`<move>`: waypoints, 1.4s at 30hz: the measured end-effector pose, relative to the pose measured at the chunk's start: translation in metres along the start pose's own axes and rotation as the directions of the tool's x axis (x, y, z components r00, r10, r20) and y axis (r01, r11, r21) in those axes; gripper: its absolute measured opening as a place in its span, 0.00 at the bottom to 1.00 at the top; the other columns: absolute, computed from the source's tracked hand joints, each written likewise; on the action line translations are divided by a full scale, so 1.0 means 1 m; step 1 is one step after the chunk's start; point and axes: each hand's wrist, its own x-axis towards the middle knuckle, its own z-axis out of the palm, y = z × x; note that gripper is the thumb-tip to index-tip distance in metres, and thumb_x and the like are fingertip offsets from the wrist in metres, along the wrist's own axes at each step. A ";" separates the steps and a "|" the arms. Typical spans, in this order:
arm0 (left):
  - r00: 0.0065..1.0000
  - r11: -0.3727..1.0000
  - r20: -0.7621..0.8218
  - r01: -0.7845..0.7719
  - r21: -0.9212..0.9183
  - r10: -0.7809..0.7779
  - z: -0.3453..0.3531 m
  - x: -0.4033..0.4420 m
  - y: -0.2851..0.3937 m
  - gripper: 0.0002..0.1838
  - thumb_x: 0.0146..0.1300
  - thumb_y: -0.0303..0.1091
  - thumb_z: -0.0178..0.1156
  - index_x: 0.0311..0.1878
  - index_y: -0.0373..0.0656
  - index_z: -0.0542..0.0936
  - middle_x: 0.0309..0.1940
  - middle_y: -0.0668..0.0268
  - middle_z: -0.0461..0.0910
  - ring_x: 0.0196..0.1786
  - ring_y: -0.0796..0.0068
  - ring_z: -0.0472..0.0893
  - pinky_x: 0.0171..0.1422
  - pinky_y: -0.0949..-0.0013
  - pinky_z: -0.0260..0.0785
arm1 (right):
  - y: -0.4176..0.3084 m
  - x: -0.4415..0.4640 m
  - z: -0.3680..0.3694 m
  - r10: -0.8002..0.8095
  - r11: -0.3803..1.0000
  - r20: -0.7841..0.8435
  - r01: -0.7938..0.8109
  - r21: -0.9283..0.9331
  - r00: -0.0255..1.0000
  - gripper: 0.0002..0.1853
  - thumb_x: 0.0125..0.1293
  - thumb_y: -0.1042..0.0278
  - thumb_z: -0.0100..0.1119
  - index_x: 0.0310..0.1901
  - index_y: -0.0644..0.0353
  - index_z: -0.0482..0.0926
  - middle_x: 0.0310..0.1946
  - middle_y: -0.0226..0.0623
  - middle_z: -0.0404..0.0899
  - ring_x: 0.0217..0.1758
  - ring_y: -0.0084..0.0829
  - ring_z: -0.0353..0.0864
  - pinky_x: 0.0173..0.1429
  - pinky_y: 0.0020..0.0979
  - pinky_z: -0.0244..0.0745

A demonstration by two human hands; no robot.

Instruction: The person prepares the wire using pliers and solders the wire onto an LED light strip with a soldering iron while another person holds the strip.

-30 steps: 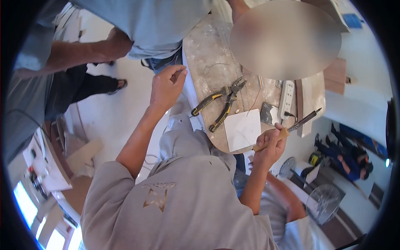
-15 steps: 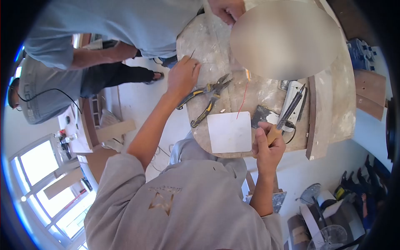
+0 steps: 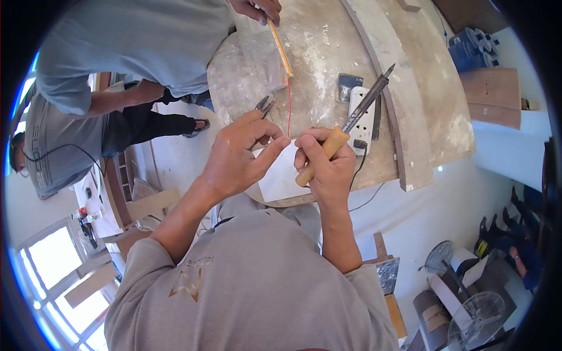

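My right hand [image 3: 329,167] grips the wooden handle of a soldering iron [image 3: 364,110], its metal tip pointing up and away to the right. My left hand [image 3: 237,155] is closed in a pinch, close to my right fingertips; what it holds is too small to make out. A thin red wire [image 3: 289,108] runs down toward the gap between both hands. Beneath them lies a white square plate [image 3: 278,178], partly covered. The pliers [image 3: 266,105] show only their jaws beyond my left hand.
A co-worker's hand [image 3: 257,9] holds a yellow strip [image 3: 281,50] at the table's far side. A white power strip [image 3: 364,120] and a dark flat box [image 3: 349,88] lie to the right. A long wooden board [image 3: 404,111] runs along the table.
My left hand has moved from beyond the pliers to beside my right hand. The right hand, with the soldering iron, has come to the red wire's near end.
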 end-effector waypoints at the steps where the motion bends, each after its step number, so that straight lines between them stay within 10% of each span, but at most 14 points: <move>1: 0.999 0.996 0.002 0.041 -0.078 -0.041 0.001 -0.003 0.003 0.06 0.63 0.30 0.70 0.37 0.38 0.84 0.26 0.66 0.74 0.29 0.75 0.75 0.34 0.71 0.66 | -0.002 -0.001 -0.002 -0.013 1.000 0.019 0.012 0.017 1.000 0.08 0.71 0.72 0.65 0.44 0.69 0.81 0.24 0.35 0.81 0.26 0.19 0.79 0.29 0.21 0.73; 12: 0.917 0.654 0.148 0.370 -0.660 -0.370 0.018 -0.068 -0.001 0.12 0.68 0.39 0.68 0.39 0.39 0.87 0.26 0.74 0.79 0.29 0.88 0.70 0.34 0.77 0.61 | -0.018 -0.015 -0.005 0.000 0.993 0.266 -0.031 0.110 0.964 0.07 0.75 0.71 0.58 0.43 0.68 0.76 0.41 0.48 0.84 0.26 0.23 0.80 0.28 0.22 0.74; 21: 0.946 0.805 -0.005 0.274 -0.527 -0.326 -0.013 -0.109 -0.008 0.12 0.62 0.39 0.72 0.41 0.40 0.87 0.27 0.72 0.79 0.30 0.82 0.74 0.34 0.73 0.65 | -0.036 -0.048 0.030 -0.241 0.963 0.205 0.260 -0.071 0.949 0.06 0.74 0.74 0.59 0.41 0.66 0.73 0.36 0.47 0.84 0.27 0.27 0.83 0.29 0.25 0.79; 24: 0.919 0.991 -0.372 -0.120 0.061 0.134 -0.019 -0.130 -0.003 0.13 0.57 0.34 0.75 0.44 0.41 0.88 0.40 0.63 0.79 0.41 0.70 0.79 0.43 0.69 0.71 | -0.035 -0.074 0.054 -0.273 0.922 0.201 0.315 -0.224 0.941 0.06 0.75 0.74 0.58 0.43 0.68 0.74 0.38 0.49 0.84 0.32 0.31 0.87 0.36 0.30 0.86; 31: 0.802 0.955 -0.527 -0.182 0.234 0.282 -0.020 -0.158 -0.002 0.09 0.56 0.32 0.73 0.40 0.43 0.88 0.41 0.62 0.78 0.42 0.61 0.81 0.43 0.61 0.74 | -0.017 -0.099 0.076 -0.301 0.867 0.320 0.397 -0.300 0.898 0.07 0.75 0.74 0.57 0.45 0.70 0.74 0.39 0.47 0.84 0.34 0.30 0.86 0.39 0.28 0.85; 35: 0.875 0.992 -0.476 -0.123 -0.036 0.092 0.000 -0.161 -0.010 0.07 0.61 0.34 0.69 0.40 0.45 0.87 0.36 0.61 0.82 0.38 0.60 0.83 0.41 0.60 0.75 | -0.014 -0.097 0.091 -0.268 0.868 0.325 0.373 -0.326 0.907 0.05 0.73 0.76 0.59 0.44 0.68 0.75 0.36 0.43 0.84 0.32 0.28 0.84 0.38 0.27 0.81; 38: 0.863 0.924 -0.419 0.128 -0.359 -0.282 0.029 -0.155 -0.006 0.11 0.68 0.40 0.65 0.44 0.43 0.86 0.40 0.61 0.88 0.43 0.67 0.87 0.49 0.63 0.77 | -0.016 -0.098 0.084 -0.348 0.562 0.433 0.555 -0.614 0.831 0.11 0.70 0.75 0.60 0.27 0.61 0.77 0.25 0.32 0.77 0.27 0.18 0.73 0.31 0.23 0.68; 40: 0.885 0.871 -0.425 -0.046 -0.490 -0.193 0.043 -0.146 -0.020 0.13 0.70 0.43 0.64 0.43 0.41 0.86 0.32 0.68 0.87 0.35 0.75 0.83 0.43 0.66 0.75 | -0.004 -0.084 0.065 -0.226 0.761 0.458 0.449 -0.468 0.860 0.09 0.71 0.76 0.60 0.29 0.61 0.76 0.27 0.34 0.78 0.28 0.20 0.75 0.32 0.22 0.70; 42: 0.947 0.478 -0.097 0.066 -0.876 -0.308 0.018 -0.143 -0.008 0.13 0.73 0.40 0.61 0.37 0.40 0.83 0.23 0.74 0.75 0.23 0.84 0.68 0.28 0.75 0.60 | -0.004 -0.071 0.065 -0.325 0.725 0.635 0.615 -0.308 0.701 0.06 0.71 0.77 0.58 0.34 0.65 0.75 0.31 0.39 0.81 0.31 0.25 0.79 0.36 0.25 0.74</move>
